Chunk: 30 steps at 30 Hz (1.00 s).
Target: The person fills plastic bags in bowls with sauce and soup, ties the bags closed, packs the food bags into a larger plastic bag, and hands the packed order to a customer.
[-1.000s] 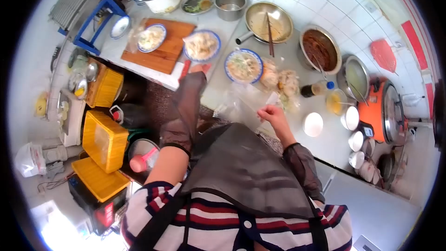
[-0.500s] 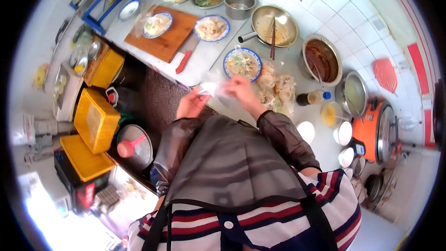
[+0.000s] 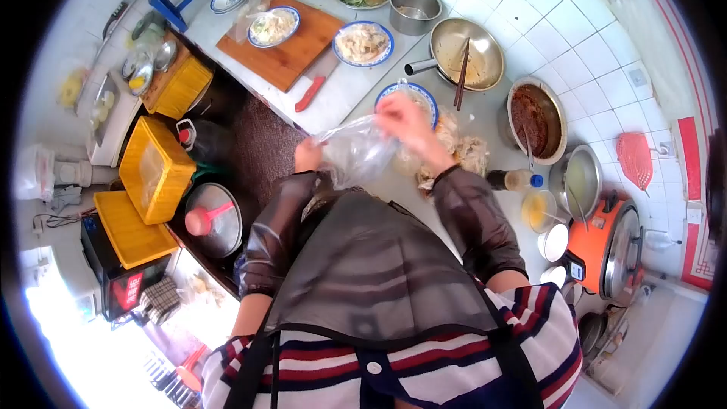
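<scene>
A clear plastic bag (image 3: 357,153) hangs spread out between my two hands, in front of my apron. My left hand (image 3: 307,155) is closed on its left edge. With pinched fingers my right hand (image 3: 407,123) grips the bag's upper right edge. Behind the right hand, a blue-rimmed plate of food (image 3: 426,95) is partly covered. Bagged food (image 3: 466,153) lies just right of it on the counter, partly hidden by my right forearm.
Two more filled plates stand farther back, one (image 3: 274,27) on a wooden board (image 3: 318,32), one (image 3: 363,44) beside it. A red-handled knife (image 3: 310,94) lies near the counter edge. To the right are a pan (image 3: 485,53) with chopsticks, a sauce pot (image 3: 559,113), a bottle (image 3: 515,179) and an orange cooker (image 3: 594,238).
The bag, bunched small and white before, is now stretched wide between my hands. My hands are farther apart, and the camera view has shifted slightly.
</scene>
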### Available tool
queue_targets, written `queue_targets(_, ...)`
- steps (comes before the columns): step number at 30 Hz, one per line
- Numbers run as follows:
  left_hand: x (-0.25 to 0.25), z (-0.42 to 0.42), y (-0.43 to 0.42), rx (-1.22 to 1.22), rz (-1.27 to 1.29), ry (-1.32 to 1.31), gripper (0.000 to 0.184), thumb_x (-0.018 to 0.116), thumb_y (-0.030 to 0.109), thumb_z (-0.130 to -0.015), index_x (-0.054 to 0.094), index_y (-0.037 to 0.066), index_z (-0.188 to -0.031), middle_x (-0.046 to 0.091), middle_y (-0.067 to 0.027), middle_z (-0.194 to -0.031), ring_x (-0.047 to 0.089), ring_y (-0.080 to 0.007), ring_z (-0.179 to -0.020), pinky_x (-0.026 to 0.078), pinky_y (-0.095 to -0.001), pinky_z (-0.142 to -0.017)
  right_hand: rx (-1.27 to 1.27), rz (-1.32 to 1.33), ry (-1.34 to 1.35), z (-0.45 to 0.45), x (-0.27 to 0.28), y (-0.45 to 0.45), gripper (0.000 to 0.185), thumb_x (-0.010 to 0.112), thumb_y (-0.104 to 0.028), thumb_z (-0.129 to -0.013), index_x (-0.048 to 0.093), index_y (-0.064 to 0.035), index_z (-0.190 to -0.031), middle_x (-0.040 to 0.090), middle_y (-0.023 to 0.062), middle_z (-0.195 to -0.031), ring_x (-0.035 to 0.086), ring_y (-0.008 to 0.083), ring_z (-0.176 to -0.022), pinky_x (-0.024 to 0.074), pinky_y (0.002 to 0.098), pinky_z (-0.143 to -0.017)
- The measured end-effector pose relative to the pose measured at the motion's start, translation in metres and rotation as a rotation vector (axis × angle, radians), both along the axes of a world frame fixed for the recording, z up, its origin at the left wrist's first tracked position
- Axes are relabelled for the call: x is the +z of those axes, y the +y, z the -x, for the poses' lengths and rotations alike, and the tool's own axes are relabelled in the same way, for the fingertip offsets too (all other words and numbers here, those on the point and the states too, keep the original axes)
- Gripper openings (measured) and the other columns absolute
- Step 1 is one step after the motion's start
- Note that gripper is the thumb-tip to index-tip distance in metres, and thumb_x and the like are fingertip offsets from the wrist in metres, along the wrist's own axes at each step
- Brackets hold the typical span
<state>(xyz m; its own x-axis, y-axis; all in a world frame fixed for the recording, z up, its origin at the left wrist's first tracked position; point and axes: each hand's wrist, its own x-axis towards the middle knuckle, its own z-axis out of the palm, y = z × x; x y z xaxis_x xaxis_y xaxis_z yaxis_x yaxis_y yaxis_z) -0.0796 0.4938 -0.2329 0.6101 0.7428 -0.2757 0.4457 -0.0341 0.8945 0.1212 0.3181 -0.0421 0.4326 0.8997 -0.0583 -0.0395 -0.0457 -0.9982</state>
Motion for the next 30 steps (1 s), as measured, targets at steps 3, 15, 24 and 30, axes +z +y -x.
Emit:
queue_targets(3,0.012,-0.002,0.001,0.375,0.511,0.037,0.02,0.056,0.015,-0.081,0.06,-0.001,-0.092,0.058,-0.0103,-0.069,0.062,-0.0245,-0.059,0.054,-0.0387,-0.055,-0.181,0.151,-1.046,-0.06,-0.056,-0.012,0.031,0.065,-0.004,-0.069,0.051,-0.0063,-0.096,0.056,0.0078,-0.076,0.058,0.0329,-0.08,0.0466,0.0401,-0.071)
queue_targets(15,-0.06,-0.008,-0.028,0.408,0.879,-0.028,0.034,0.047,0.016,-0.087,0.045,0.001,-0.117,0.058,-0.02,-0.101,0.062,-0.0372,-0.071,0.056,-0.0462,-0.059,-0.047,0.275,-0.383,-0.049,0.016,-0.03,0.019,0.064,-0.004,-0.063,0.046,-0.0038,-0.071,0.047,0.0041,-0.064,0.051,0.0117,-0.064,0.0415,0.0287,-0.057)
queue_targets(24,0.029,0.003,-0.048,0.439,0.645,-0.123,0.026,0.048,0.009,-0.083,0.052,-0.006,-0.103,0.049,-0.0108,-0.071,0.056,-0.0257,-0.06,0.055,-0.0472,-0.049,-0.074,0.401,-0.915,0.0,-0.103,0.012,0.039,0.066,-0.011,-0.068,0.053,-0.003,-0.104,0.053,0.0178,-0.107,0.052,0.0345,-0.102,0.0438,0.0442,-0.082)
queue_targets(30,0.062,-0.016,-0.053,0.422,0.53,-0.167,0.028,0.051,0.008,-0.081,0.053,-0.005,-0.105,0.049,-0.0091,-0.068,0.057,-0.0238,-0.06,0.054,-0.0451,-0.044,0.05,0.565,-1.44,-0.024,-0.151,-0.009,0.024,0.057,-0.008,-0.072,0.058,-0.0012,-0.095,0.056,0.0143,-0.1,0.052,0.0301,-0.098,0.0435,0.042,-0.079)
